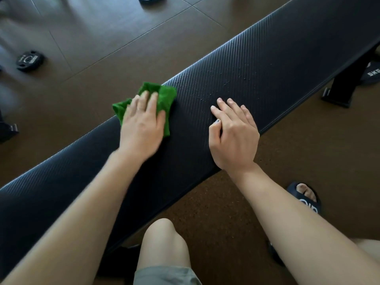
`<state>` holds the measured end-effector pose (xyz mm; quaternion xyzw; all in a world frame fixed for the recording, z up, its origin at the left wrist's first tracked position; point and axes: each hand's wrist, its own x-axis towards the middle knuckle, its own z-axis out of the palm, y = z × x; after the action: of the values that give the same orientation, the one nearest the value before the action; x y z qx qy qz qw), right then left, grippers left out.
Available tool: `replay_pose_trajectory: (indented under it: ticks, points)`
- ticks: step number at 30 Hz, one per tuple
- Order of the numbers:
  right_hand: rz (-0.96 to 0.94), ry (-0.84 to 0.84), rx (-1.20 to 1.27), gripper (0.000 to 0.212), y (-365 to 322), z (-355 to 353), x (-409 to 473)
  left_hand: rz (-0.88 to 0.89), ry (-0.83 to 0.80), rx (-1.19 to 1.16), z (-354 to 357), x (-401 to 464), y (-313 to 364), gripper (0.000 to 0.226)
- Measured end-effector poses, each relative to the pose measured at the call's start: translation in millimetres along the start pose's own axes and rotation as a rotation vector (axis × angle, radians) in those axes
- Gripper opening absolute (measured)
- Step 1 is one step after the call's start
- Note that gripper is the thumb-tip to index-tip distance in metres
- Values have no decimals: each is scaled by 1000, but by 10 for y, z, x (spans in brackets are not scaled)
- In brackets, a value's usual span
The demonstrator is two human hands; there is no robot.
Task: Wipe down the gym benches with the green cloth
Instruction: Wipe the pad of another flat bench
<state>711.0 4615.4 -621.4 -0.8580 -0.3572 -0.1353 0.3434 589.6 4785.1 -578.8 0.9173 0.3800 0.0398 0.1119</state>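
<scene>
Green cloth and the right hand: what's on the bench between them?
Only bare black bench padding separates the green cloth from the right hand, per the head view.

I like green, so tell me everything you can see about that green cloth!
The green cloth is bright green and looks soft and fuzzy, like a small towel. It is rumpled and folded over, not spread flat. It lies on the far edge of the black bench, with one bunched corner sticking out past the edge over the brown floor. The left hand presses down on it with flat, straight fingers, covering its middle. The right hand rests on the bench beside it without touching it.
</scene>
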Motion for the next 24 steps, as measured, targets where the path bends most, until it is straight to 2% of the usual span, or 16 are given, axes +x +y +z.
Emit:
replay_pose_trajectory:
  ticks: [4,11,15,17,19,22,24]
  points:
    - [4,-2,-22,44,-5,5,3,71,-24,-9,121,-460,177,56]
    - [13,-1,-42,44,-12,1,6,74,-120,3,158,361,563,58]
    - [55,-39,79,51,26,-46,44,207,-99,4,207,-355,736,60]
    - [134,13,169,53,132,-158,162,279,-122,12,197,-751,748,59]
    - [172,41,98,53,338,-246,330,292,-142,46,203,-878,728,59]
    - [147,-89,-65,58,597,-182,399,299,-130,49,223,-574,750,58]
    - [166,-42,-83,53,640,-85,355,294,-110,32,278,-241,843,58]
